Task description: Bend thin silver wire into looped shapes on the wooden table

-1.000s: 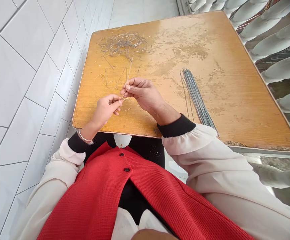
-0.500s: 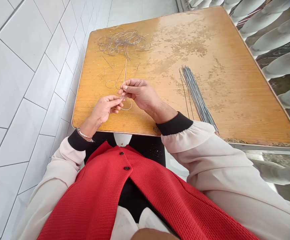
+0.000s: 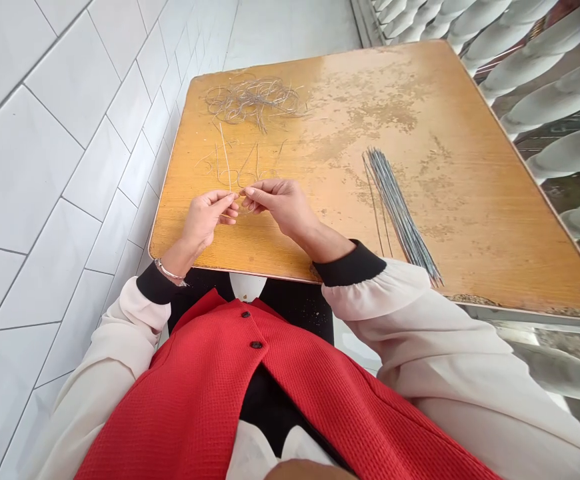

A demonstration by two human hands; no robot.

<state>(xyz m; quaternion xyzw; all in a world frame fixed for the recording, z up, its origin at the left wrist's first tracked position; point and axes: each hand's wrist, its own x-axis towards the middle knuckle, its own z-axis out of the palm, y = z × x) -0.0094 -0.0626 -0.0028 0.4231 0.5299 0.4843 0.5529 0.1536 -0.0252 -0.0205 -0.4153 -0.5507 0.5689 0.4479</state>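
A thin, pale wire (image 3: pixel 225 155) stands up from the fingertips of my left hand (image 3: pixel 207 217), which is closed in a pinch on it. Just to the right, my right hand (image 3: pixel 285 205) also pinches the wire, its thumb and forefinger almost touching the left fingertips. Part of a small wire loop shows under the right fingers; the rest is hidden by them. Beyond both hands, several loose bent wire pieces (image 3: pixel 241 175) lie on the wooden table (image 3: pixel 330 227).
A tangled heap of wire (image 3: pixel 255 100) lies at the table's far left. Right of my hands rests a bundle of straight grey rods (image 3: pixel 403 212), with two thinner ones beside it. A white tiled wall (image 3: pixel 90 167) runs along the left, white balusters (image 3: pixel 535 100) along the right.
The wire's upright end has swung left and now rises from my left fingertips. My right hand has come down level with the left, and the round loop is now mostly covered.
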